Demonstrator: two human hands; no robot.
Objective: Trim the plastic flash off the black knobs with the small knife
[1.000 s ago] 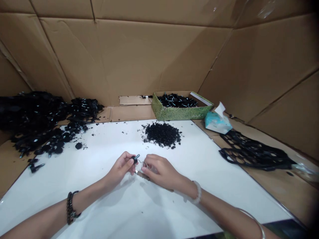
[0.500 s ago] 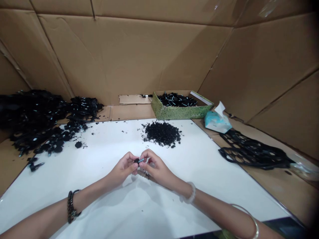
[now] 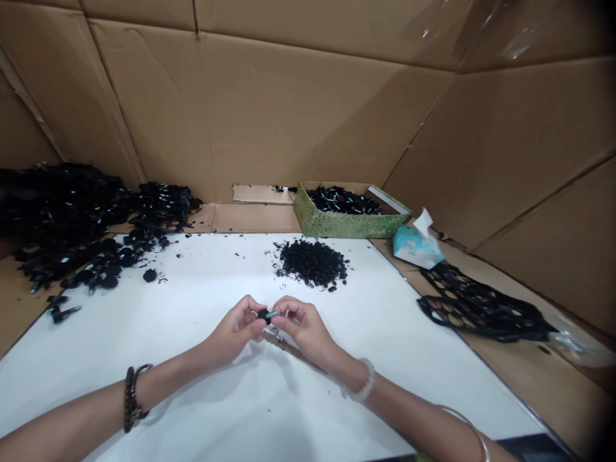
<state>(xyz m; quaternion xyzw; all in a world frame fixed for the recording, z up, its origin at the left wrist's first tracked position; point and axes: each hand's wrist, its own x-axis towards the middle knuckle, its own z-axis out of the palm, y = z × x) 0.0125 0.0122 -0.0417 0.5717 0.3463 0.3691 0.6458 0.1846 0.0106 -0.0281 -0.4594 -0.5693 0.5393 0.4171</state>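
Between the fingertips of my left hand is the black round head of a black-headed bolt. Its bare metal shank points right, toward my right hand, whose thumb and fingers pinch around the shank's end. Beneath the right hand a narrow brown strip rests on the white tabletop, with a few small black curled bits on it; part of the strip is hidden. Beyond both hands lies a heap of small black rings and scraps.
A green box full of black-headed bolts stands at the back. On the left is a large pile of black parts. At right are a tissue pack and a black perforated sheet. Cardboard walls surround the table.
The view has tilted slightly. My fingers have shifted a little on the bolt, so more of its black head and shank shows between the hands.
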